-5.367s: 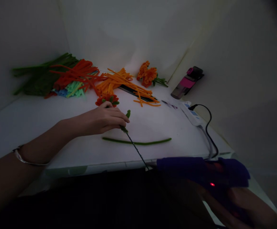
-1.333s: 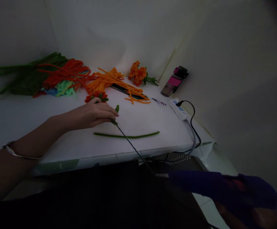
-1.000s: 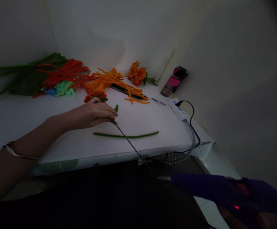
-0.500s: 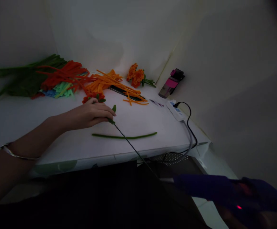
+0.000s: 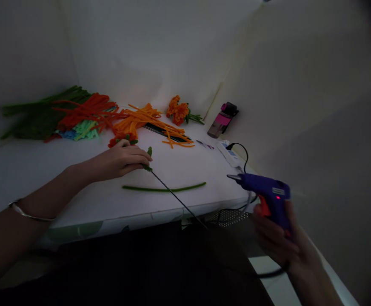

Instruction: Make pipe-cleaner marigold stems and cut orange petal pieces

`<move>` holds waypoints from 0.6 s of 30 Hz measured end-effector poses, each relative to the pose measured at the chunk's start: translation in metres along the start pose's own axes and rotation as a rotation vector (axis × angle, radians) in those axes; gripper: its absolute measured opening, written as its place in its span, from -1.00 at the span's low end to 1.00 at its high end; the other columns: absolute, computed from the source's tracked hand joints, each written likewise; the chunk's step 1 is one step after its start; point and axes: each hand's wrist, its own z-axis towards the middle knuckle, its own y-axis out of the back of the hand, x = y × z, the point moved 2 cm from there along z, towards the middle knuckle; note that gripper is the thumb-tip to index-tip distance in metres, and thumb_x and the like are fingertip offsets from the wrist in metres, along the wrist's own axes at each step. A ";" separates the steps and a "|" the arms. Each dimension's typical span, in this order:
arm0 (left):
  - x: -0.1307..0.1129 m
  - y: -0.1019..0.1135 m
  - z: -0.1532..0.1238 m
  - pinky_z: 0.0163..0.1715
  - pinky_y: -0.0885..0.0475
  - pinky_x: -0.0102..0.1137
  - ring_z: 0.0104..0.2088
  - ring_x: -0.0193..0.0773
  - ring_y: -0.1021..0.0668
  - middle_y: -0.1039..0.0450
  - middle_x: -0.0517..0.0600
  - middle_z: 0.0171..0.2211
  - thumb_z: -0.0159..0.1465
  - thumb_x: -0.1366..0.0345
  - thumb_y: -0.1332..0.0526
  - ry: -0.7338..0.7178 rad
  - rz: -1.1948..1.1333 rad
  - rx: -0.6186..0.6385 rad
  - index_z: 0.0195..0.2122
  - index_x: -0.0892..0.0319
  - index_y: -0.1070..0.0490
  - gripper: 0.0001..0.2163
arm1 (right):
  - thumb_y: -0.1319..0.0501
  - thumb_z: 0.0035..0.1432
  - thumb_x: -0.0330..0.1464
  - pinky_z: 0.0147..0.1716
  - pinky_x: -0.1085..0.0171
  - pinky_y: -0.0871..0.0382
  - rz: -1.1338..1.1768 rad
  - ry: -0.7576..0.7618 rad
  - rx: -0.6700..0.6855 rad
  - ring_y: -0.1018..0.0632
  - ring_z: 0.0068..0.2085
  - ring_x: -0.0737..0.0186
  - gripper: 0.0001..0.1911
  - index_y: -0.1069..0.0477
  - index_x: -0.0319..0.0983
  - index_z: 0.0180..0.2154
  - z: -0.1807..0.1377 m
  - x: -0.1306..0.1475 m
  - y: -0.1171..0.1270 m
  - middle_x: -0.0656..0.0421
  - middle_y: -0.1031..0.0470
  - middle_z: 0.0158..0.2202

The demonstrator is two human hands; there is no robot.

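My left hand (image 5: 121, 160) is closed around a pipe-cleaner flower over the table. Its orange-red head (image 5: 113, 141) shows past the knuckles, and a thin dark stem wire (image 5: 172, 194) slants down toward my lap. Green fuzzy bits (image 5: 149, 152) stick out at the fingertips. On the right, my right hand (image 5: 278, 238) grips a purple glue gun (image 5: 265, 186) with an orange trigger and a small red light. The gun's metal nozzle points left, apart from the stem. A single green pipe cleaner (image 5: 163, 188) lies on the table below my left hand.
Bundles of green (image 5: 32, 117), red (image 5: 86, 110) and orange pipe cleaners (image 5: 137, 121) lie along the back. Finished orange flowers (image 5: 177, 111) rest against the wall. A bottle (image 5: 222, 121) and a power strip (image 5: 229, 154) with cables occupy the table's right side (image 5: 204, 170).
My right hand has raised the glue gun from the low right edge to table height, its nozzle still facing left. My left hand keeps its hold on the flower; the view tilted slightly.
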 end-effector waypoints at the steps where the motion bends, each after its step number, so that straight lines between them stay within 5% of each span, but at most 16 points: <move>1: 0.001 0.000 0.000 -0.18 -0.07 -0.31 -0.12 -0.23 -0.45 -0.44 -0.01 -0.07 0.33 0.33 0.03 -0.010 0.008 -0.010 -0.14 0.10 -0.37 -0.79 | -0.02 0.08 0.09 -0.92 0.57 0.02 0.072 0.013 -0.002 0.03 -0.78 0.56 -0.52 -0.38 -0.17 -0.35 0.011 0.002 -0.005 0.34 -0.09 -0.66; 8: 0.013 -0.001 -0.004 -0.19 -0.07 -0.29 -0.09 -0.18 -0.45 -0.44 0.00 -0.05 0.33 0.30 0.02 -0.003 0.085 -0.054 -0.13 0.07 -0.38 -0.79 | -0.12 0.00 -0.24 -0.82 0.64 -0.10 0.308 0.072 0.140 -0.17 -0.61 0.48 -0.61 -0.31 -0.28 -0.12 0.073 0.020 -0.031 0.24 -0.19 -0.48; 18: 0.005 0.002 -0.007 -0.16 -0.09 -0.27 -0.08 -0.19 -0.43 -0.43 0.02 -0.04 0.35 0.31 0.06 0.026 0.132 -0.021 -0.12 0.08 -0.37 -0.77 | -0.05 -0.19 -0.50 -0.72 0.55 -0.15 0.174 0.196 0.147 -0.23 -0.53 0.43 -0.56 -0.25 -0.20 -0.16 0.112 0.019 -0.017 0.21 -0.26 -0.40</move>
